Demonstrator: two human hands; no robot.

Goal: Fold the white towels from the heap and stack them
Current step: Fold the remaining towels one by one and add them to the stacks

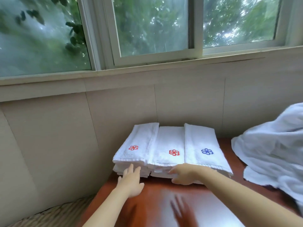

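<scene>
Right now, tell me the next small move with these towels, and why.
Probably press both hands in to square the stack's front: the left hand and right hand touch the folded towels there, and the lower layers look uneven. The heap at right can wait.

Looks like a home or guesthouse room: sliding window [152, 30] onto trees [237, 22], beige panelled wall [65, 128], glossy red-brown wooden worktop [155, 202] pushed against it, folded white towels [170, 145] with embroidered flower logos, loose towel heap [270, 153].
</scene>
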